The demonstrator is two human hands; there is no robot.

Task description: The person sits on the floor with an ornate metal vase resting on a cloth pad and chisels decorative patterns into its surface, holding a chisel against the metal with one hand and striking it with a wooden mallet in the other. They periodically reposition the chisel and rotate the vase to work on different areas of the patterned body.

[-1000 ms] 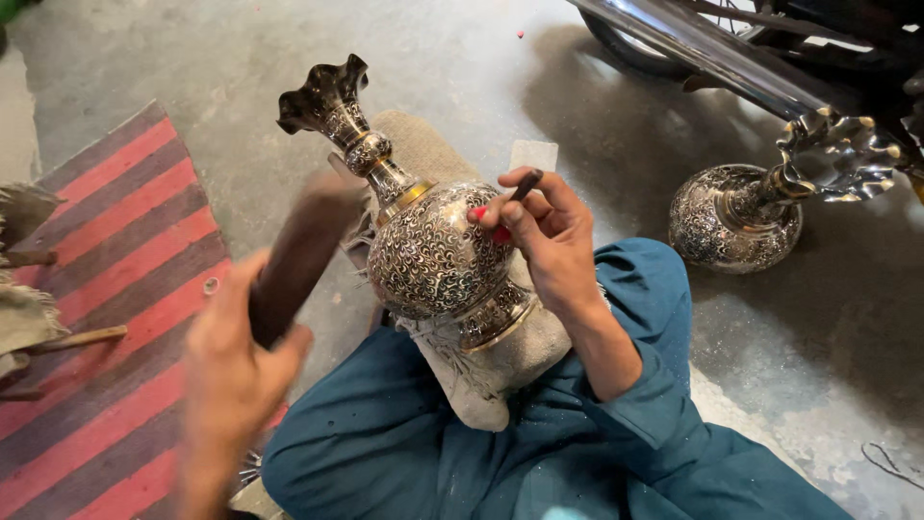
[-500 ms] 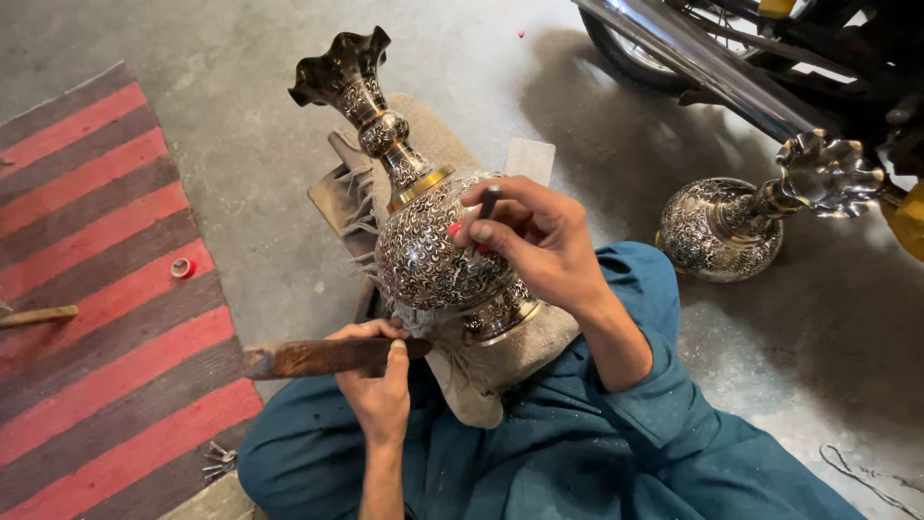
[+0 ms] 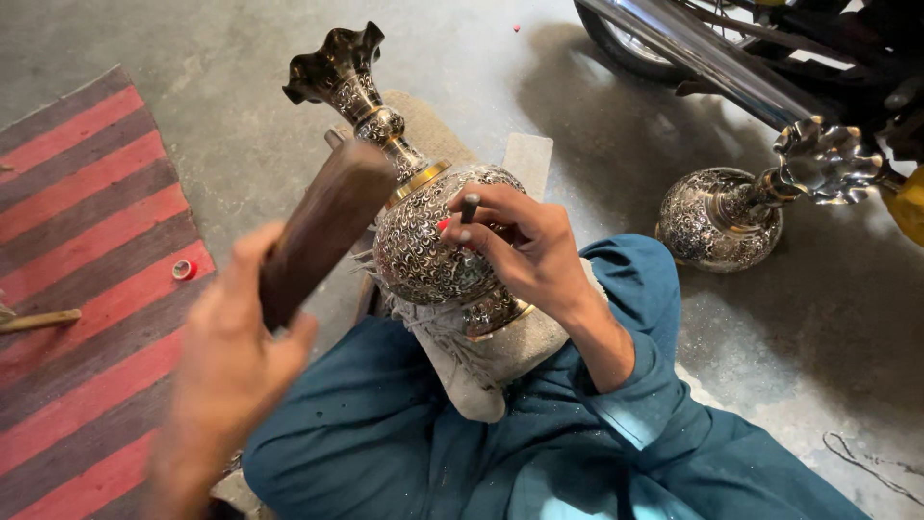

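An ornate engraved metal vase (image 3: 423, 236) with a fluted mouth lies tilted across my lap on a pale padded cushion (image 3: 481, 361). My right hand (image 3: 525, 246) rests on the vase's belly and pinches a thin dark chisel (image 3: 469, 207) upright against the metal. My left hand (image 3: 226, 371), blurred and raised close to the camera, grips a dark wooden mallet (image 3: 322, 226) whose head points up toward the vase's neck. My legs in teal cloth (image 3: 385, 453) are folded under the cushion.
A second engraved vase (image 3: 722, 217) lies on the concrete floor to the right, beside a motorcycle's exhaust pipe (image 3: 693, 53). A red and grey striped mat (image 3: 77, 241) covers the left, with a small red ring (image 3: 183, 270) and a wooden stick (image 3: 38, 320) on it.
My left hand has swung the mallet up from a low position beside the vase to a raised one near the camera. The right hand stays on the vase with the chisel.
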